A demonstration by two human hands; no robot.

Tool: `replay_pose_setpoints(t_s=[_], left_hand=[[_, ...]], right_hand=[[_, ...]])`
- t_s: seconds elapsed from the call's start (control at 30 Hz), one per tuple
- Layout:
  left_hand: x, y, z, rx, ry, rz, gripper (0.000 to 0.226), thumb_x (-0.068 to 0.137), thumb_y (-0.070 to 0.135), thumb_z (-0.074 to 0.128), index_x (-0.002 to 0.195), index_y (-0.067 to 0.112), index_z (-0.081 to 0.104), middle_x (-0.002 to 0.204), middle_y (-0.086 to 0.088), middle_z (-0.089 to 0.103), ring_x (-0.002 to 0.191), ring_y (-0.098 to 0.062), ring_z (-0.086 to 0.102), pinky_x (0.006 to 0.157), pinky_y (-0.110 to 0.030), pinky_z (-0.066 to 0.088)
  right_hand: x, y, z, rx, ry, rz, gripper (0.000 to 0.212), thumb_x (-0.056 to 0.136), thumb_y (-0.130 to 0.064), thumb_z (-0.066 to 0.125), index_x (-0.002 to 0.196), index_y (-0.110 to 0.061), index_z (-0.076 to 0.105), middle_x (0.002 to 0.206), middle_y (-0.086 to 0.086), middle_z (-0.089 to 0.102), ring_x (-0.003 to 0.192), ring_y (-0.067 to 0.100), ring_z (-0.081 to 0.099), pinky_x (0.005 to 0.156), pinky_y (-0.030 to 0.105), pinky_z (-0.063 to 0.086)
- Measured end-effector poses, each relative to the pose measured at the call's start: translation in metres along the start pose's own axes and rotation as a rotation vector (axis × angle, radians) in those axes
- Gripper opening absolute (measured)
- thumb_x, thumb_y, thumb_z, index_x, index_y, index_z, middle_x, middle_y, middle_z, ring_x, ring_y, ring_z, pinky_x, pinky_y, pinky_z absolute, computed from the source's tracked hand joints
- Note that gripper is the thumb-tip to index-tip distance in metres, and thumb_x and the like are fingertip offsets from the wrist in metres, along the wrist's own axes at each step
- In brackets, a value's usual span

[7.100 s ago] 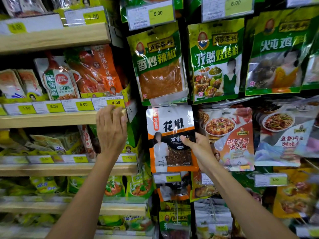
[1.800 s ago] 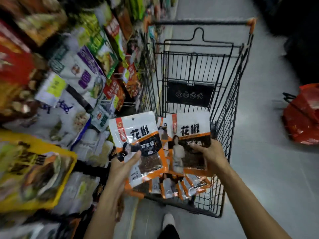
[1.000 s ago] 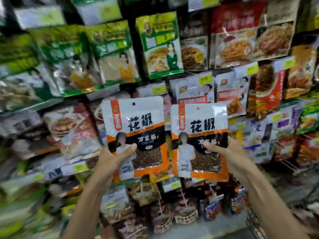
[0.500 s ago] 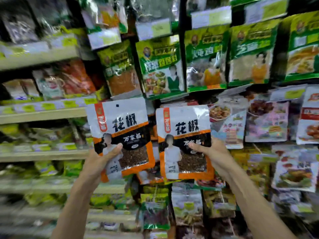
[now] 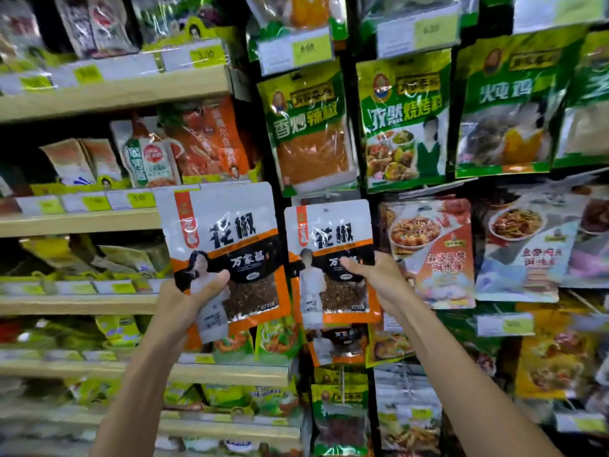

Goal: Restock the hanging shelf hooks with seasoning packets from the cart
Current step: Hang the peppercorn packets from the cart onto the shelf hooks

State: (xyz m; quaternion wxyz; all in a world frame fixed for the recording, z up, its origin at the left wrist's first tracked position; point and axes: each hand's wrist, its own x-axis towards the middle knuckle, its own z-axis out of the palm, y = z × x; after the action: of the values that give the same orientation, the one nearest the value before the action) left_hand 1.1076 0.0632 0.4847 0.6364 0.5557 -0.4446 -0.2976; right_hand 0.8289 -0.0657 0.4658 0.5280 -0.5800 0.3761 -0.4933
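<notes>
The right hand (image 5: 375, 275) pinches an upright packet (image 5: 329, 232), its hang-hole just under the hook (image 5: 329, 193); the left hand (image 5: 184, 298) holds a second packet (image 5: 227, 225) farther left of it.

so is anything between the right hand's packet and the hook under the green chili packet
Nothing visible. The right hand holds its pepper packet just below the hook, and the left hand holds a second packet off to the side.

Wooden shelves (image 5: 108, 97) carry upright seasoning pouches (image 5: 204, 140) behind yellow price tags (image 5: 141, 199); green packets (image 5: 403, 120) hang alongside.
</notes>
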Motion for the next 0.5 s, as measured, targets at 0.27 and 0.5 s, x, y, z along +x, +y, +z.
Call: replay_pose_setpoints(t_s=[0.27, 0.5], left_hand=[[0.010, -0.004, 0.008, -0.037, -0.028, 0.050, 0.068, 0.071, 0.031, 0.077, 0.133, 0.020, 0.050, 0.131, -0.002, 0.058, 0.120, -0.024, 0.055, 0.098, -0.046, 0.045], [0.023, -0.007, 0.017, -0.054, -0.073, 0.022, 0.101, 0.058, 0.045, 0.081, 0.144, 0.016, 0.037, 0.144, -0.007, 0.047, 0.127, -0.028, 0.050, 0.102, -0.049, 0.044]], right_hand=[[0.028, 0.003, 0.002, 0.028, 0.051, 0.036, 0.028, 0.087, -0.012, 0.069, 0.114, -0.007, 0.064, 0.111, 0.004, 0.067, 0.091, 0.009, 0.060, 0.073, 0.019, 0.043], [0.057, 0.008, 0.001, 0.026, 0.060, 0.102, 0.027, 0.086, -0.013, 0.070, 0.112, -0.007, 0.062, 0.098, -0.004, 0.067, 0.104, 0.018, 0.060, 0.077, 0.021, 0.045]])
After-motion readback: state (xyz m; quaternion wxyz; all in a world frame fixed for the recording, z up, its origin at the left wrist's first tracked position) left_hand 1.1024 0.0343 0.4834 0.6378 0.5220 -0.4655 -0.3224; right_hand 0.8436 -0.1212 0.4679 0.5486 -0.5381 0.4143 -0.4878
